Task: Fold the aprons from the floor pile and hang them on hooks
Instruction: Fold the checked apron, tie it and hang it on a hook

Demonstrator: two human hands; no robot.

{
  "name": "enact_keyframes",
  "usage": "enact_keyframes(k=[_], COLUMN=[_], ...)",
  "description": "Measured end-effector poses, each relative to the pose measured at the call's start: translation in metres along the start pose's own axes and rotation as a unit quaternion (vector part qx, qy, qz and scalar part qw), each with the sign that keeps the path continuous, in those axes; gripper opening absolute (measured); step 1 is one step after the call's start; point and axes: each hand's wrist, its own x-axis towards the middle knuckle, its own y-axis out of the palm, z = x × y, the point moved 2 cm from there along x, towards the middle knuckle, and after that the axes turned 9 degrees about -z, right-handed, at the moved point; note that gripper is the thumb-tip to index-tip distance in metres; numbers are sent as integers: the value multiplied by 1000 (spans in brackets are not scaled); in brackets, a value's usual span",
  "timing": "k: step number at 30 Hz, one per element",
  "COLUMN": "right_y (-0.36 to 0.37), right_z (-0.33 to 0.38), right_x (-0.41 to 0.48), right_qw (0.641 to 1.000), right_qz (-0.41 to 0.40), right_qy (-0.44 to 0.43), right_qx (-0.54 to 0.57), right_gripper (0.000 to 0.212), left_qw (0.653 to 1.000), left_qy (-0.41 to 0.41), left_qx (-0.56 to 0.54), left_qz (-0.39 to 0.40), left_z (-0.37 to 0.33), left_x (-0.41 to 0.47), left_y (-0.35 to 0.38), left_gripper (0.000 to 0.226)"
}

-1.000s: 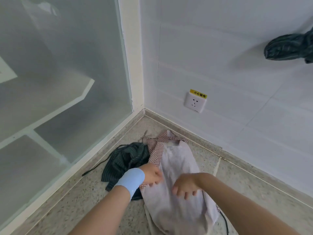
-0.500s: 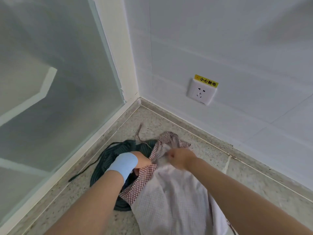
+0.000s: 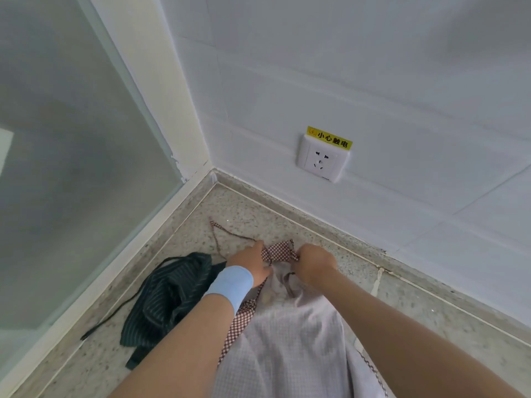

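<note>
**Two hands at the top edge of the pale apron [image 3: 287, 349]**

Both hands work close together in the corner of the room. The left hand [image 3: 253, 261], with a blue wristband [image 3: 230, 285], and the right hand [image 3: 314, 262] each pinch an end of the checked band [image 3: 280, 251] along the apron's top, fingers curled onto the cloth. The rest of the apron trails back over the floor [image 3: 431, 311] towards the person. A thin tie [image 3: 218, 239] loops loose on the floor beyond the left hand. A dark striped apron [image 3: 169, 294] lies crumpled just to the left, touching the pale one, below the glass panel [image 3: 71, 168]. A wall socket [image 3: 321, 160] sits low on the wall ahead.

The cloth looks thin, light and limp, so it will probably sag and bunch wherever it is unsupported. The stitched band is likely the firmest place to hold it. Taking the two top corners should let it hang flat for folding. The loose ties could snag or drag, and no hooks are in view.
</note>
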Motion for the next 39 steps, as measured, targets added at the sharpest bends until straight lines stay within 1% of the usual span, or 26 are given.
enact_keyframes(k=[3,6,8,10,11,13,14,15,17,18,19,20,21,22,24,25,26,27,28,29,30,31,33,35,37,39], right_y=[-17,-50,-74,-96,-108,-131,-143,-156,-172,-177,-183,-187,-194,-203,-221,-227,-233,-238,-239,-239,-239,-235,-224,-218,-222,-230], right_z=[-2,5,9,10,9,4,1,-1,-9,-12,-16,-20,-23,-25,-23,-22,-21,-22,-23,-22,-19,-14,-1,10,18,25], right_x=[-9,-28,-43,-59,-67,-83,-94,-109,-132,-143,-155,-165,-175,-187,-215,-225,-236,-246,-257,-271,-286,-297,-318,-338,-355,-373], right_qw=[992,954,938,926,917,907,921,944,977,983,985,984,976,952,862,822,815,837,858,861,864,870,890,888,861,846], right_qz=[-37,-14,-45,-76,-71,-9,23,42,52,39,19,-3,-12,-14,-15,-46,-117,-217,-309,-359,-351,-308,-183,-127,-90,-23], right_qy=[-83,-127,-162,-166,-152,-125,-128,-142,-163,-166,-164,-157,-141,-126,-91,-69,-45,-5,42,62,53,26,-45,-126,-200,-246], right_qx=[87,271,302,330,362,403,366,295,126,67,56,86,166,279,498,563,566,502,409,355,357,384,416,424,459,472], right_gripper=[14,12,17,12,9,32,42,43,28,22,20,18,15,12,19,18,10,13,30,40,43,45,55,72,82,67], left_qw=[999,986,969,959,957,958,959,961,961,959,957,955,955,958,965,967,966,961,951,939,926,911,895,906,922,929], left_qy=[-1,48,68,99,112,119,119,122,123,120,118,117,119,121,132,133,129,126,119,111,99,90,97,121,150,184], left_qx=[-14,-139,-221,-232,-225,-212,-208,-203,-201,-208,-219,-226,-223,-209,-171,-163,-175,-204,-244,-283,-323,-370,-424,-403,-356,-321], left_qz=[-47,-72,-90,-131,-145,-151,-148,-145,-148,-149,-151,-153,-156,-157,-148,-143,-141,-141,-145,-158,-167,-158,-101,-54,-1,31], left_z=[-6,-18,-27,-35,-39,-38,-36,-35,-34,-34,-34,-34,-33,-33,-32,-33,-34,-37,-39,-43,-46,-49,-57,-64,-71,-78], left_x=[-12,-26,-41,-60,-73,-95,-106,-121,-146,-161,-177,-192,-208,-224,-256,-271,-289,-306,-320,-334,-349,-363,-388,-413,-434,-455], left_y=[-12,-32,-50,-73,-86,-107,-115,-124,-139,-147,-155,-163,-171,-180,-196,-204,-212,-219,-226,-233,-239,-242,-246,-248,-248,-249], left_gripper=[91,89,71,32,22,26,28,27,26,28,29,28,26,25,25,22,19,19,23,27,28,27,24,32,42,41])
